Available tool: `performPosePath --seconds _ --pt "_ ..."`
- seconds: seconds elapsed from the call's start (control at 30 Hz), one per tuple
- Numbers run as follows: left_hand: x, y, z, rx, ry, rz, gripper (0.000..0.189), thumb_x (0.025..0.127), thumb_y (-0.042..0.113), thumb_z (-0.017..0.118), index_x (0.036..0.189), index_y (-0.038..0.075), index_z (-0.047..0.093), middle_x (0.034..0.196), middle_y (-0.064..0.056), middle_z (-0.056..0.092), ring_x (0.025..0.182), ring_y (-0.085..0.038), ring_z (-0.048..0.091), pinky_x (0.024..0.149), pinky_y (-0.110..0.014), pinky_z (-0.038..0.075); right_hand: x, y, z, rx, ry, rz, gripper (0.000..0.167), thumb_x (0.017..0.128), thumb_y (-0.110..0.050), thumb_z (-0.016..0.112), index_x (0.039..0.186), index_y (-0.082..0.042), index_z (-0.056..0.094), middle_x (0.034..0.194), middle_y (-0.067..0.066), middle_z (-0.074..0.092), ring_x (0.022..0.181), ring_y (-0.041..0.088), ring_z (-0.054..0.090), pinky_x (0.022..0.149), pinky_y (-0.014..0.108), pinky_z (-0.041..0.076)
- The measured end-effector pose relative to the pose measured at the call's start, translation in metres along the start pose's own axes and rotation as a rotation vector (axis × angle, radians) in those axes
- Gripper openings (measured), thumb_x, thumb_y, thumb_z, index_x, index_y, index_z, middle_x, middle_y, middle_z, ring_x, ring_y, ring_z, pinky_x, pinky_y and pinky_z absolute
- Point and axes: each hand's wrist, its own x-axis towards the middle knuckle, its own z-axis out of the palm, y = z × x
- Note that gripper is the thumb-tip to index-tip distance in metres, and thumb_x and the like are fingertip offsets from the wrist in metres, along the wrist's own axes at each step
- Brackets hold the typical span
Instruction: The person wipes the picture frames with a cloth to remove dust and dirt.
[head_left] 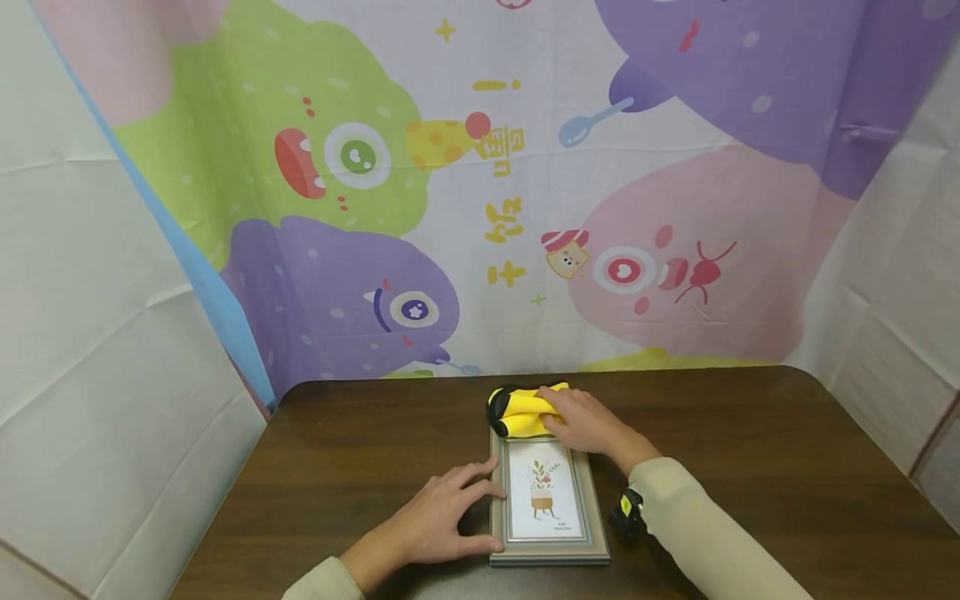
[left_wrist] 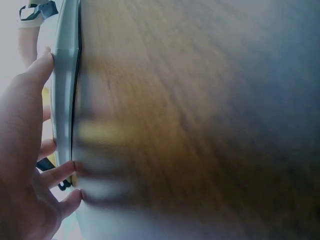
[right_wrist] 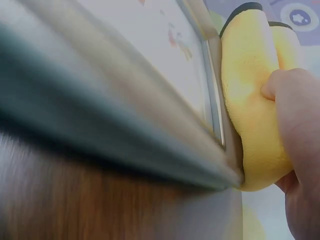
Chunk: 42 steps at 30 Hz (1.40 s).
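A picture frame (head_left: 550, 550) with a potted-plant print lies flat on the table, its long side running away from me. My right hand (head_left: 588, 423) grips a bunched yellow cloth (head_left: 522, 414) with black edging at the frame's far end. In the right wrist view the cloth (right_wrist: 252, 100) lies against the frame's end border, and the thumb presses into its folds. My left hand (head_left: 442, 512) has its fingers spread along the frame's left side. Its thumb and fingertips touch the border, as the left wrist view shows along the frame's edge (left_wrist: 65, 75).
The dark wooden table (head_left: 360, 450) reaches back to a hanging cloth backdrop (head_left: 487, 317) printed with cartoon monsters. White sheets (head_left: 127, 333) hang at both sides. A black and yellow device (head_left: 628, 510) is strapped on the right wrist, beside the frame.
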Motion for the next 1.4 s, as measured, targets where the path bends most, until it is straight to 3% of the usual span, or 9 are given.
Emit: performPosePath --seconds 0.53,0.63,0.77,0.83,1.1,1.23,1.4 --pt "0.000 -0.001 0.001 0.018 0.006 0.023 0.062 0.100 0.066 0.078 0.150 0.032 0.066 0.180 -0.006 0.046 0.156 -0.040 0.057 0.110 -0.075 0.053 0.031 -0.038 0.018 -0.015 -0.071 -0.007 0.019 0.110 -0.014 0.066 0.129 -0.010 0.067 0.086 -0.001 0.059 0.077 0.013 0.050 0.077 0.032 0.044" --pt "0.000 -0.002 0.001 0.023 0.003 0.020 0.062 0.100 0.067 0.077 0.150 0.033 0.066 0.180 -0.006 0.046 0.155 -0.040 0.058 0.110 -0.076 0.053 0.034 -0.032 0.023 0.025 -0.054 -0.019 0.019 0.110 -0.015 0.067 0.128 -0.010 0.068 0.086 0.001 0.062 0.077 0.016 0.052 0.077 0.037 0.046" --pt "0.000 -0.002 0.001 0.038 0.005 0.018 0.063 0.099 0.067 0.078 0.150 0.033 0.066 0.179 -0.005 0.047 0.154 -0.038 0.059 0.110 -0.074 0.053 0.044 0.009 0.054 0.047 -0.012 -0.083 0.024 0.114 -0.032 0.065 0.132 -0.017 0.066 0.085 -0.005 0.060 0.074 0.011 0.050 0.075 0.034 0.044" --pt "0.000 -0.001 0.000 0.043 0.007 0.020 0.062 0.099 0.067 0.078 0.150 0.033 0.067 0.179 -0.005 0.047 0.154 -0.038 0.059 0.110 -0.074 0.053 0.046 0.019 0.060 0.036 -0.010 -0.102 0.025 0.115 -0.036 0.063 0.133 -0.018 0.065 0.083 -0.007 0.058 0.073 0.010 0.048 0.073 0.034 0.043" --pt "0.001 0.000 -0.002 0.044 -0.005 0.014 0.062 0.099 0.069 0.077 0.149 0.034 0.067 0.179 -0.004 0.048 0.153 -0.036 0.059 0.111 -0.073 0.054 0.028 -0.025 0.014 0.067 -0.078 -0.024 0.016 0.113 -0.020 0.067 0.126 -0.011 0.066 0.082 -0.003 0.055 0.074 0.013 0.049 0.074 0.032 0.042" --pt "0.002 0.000 -0.002 0.049 -0.003 0.012 0.063 0.099 0.070 0.077 0.149 0.034 0.067 0.179 -0.004 0.048 0.153 -0.036 0.060 0.110 -0.074 0.054 0.023 -0.025 0.008 0.053 -0.096 0.028 0.017 0.114 -0.021 0.067 0.128 -0.013 0.066 0.086 -0.005 0.057 0.078 0.011 0.050 0.078 0.032 0.044" --pt "0.001 0.000 -0.002 0.046 -0.001 0.009 0.063 0.099 0.069 0.077 0.149 0.034 0.066 0.179 -0.004 0.048 0.153 -0.036 0.059 0.110 -0.074 0.054 0.017 -0.014 0.002 0.089 -0.104 0.031 0.017 0.113 -0.021 0.066 0.128 -0.013 0.066 0.085 -0.004 0.057 0.074 0.011 0.049 0.076 0.031 0.044"
